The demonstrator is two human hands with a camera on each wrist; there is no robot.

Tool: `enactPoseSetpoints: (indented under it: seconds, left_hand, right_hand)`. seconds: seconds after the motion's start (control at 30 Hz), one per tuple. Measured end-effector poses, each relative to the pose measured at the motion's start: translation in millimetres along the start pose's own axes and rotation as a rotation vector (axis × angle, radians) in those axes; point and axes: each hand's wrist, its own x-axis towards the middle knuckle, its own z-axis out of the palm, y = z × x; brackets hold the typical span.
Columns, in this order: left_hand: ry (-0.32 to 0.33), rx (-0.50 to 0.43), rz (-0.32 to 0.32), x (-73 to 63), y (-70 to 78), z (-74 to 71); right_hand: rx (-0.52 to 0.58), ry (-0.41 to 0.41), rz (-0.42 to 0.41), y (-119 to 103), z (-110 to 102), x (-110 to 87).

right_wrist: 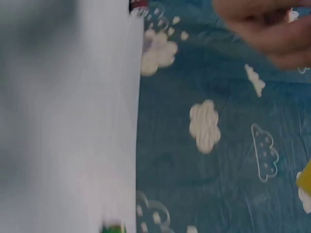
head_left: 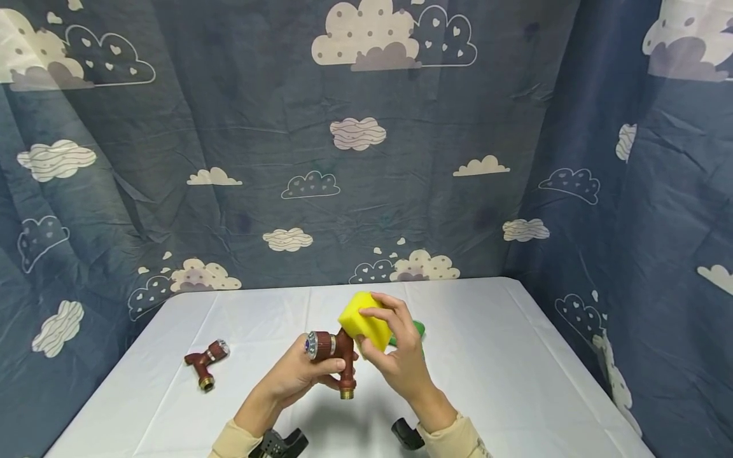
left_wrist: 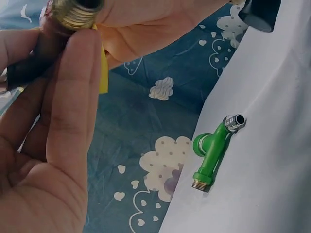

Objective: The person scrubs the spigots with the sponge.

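Observation:
My left hand (head_left: 294, 376) grips a reddish-brown faucet (head_left: 346, 359) in front of me, its brass threaded end pointing down and its ribbed knob to the left. Between the thumb and fingers of my right hand (head_left: 405, 353) is a yellow sponge (head_left: 366, 318), held at the upper end of the faucet. Whether the two touch cannot be made out. The left wrist view shows the brass thread (left_wrist: 80, 17) close up, with a sliver of sponge (left_wrist: 104, 73) behind the fingers. Only a corner of the sponge (right_wrist: 305, 180) enters the right wrist view.
A second reddish-brown faucet (head_left: 202, 366) lies on the white table (head_left: 504, 381) at the left. Partly behind my right hand is a green faucet (head_left: 419, 328), seen whole in the left wrist view. Blue cloud-print cloth (head_left: 258, 140) hangs behind the table.

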Motion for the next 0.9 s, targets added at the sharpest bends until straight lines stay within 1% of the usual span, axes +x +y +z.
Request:
enactPoseSetpoints:
  seconds: [0.07,0.1,0.27,0.37,0.47,0.57,0.67,0.77,0.9]
  left_hand:
    - [-0.011,0.015,0.01,-0.9,1.3,1.2]
    - [-0.018,0.023,0.018,-1.1,1.9,1.7]
    - [-0.042,0.047,0.069,-2.4,3.6,1.4]
    - [-0.033,0.083,0.098,-1.5,3.2,1.2]
    - [0.019,0.128,0.095,1.5,3.4,2.4]
    - [0.102,0.172,0.076,4.7,4.8,2.7]
    - [0.203,0.207,0.06,5.4,6.1,-0.1]
    - [0.286,0.237,0.054,3.8,6.8,-4.6]
    - [0.361,0.275,0.037,0.5,6.7,-11.6]
  right_hand:
    - [0.058,-0.004,0.113,-5,1,0.3]
    - [0.104,-0.009,0.181,-7,1,0.7]
    - [0.422,-0.065,0.544,-14,3,4.2]
    - [0.582,-0.097,0.706,-16,2,5.7]
    - [0.685,-0.111,0.784,-16,1,6.7]
    - [0.714,-0.116,0.825,-16,-1,7.4]
    - [0.699,-0.142,0.861,-17,-1,6.4]
    - [0.667,-0.173,0.895,-16,0,3.7]
    - [0.62,-0.188,0.912,-14,-1,0.7]
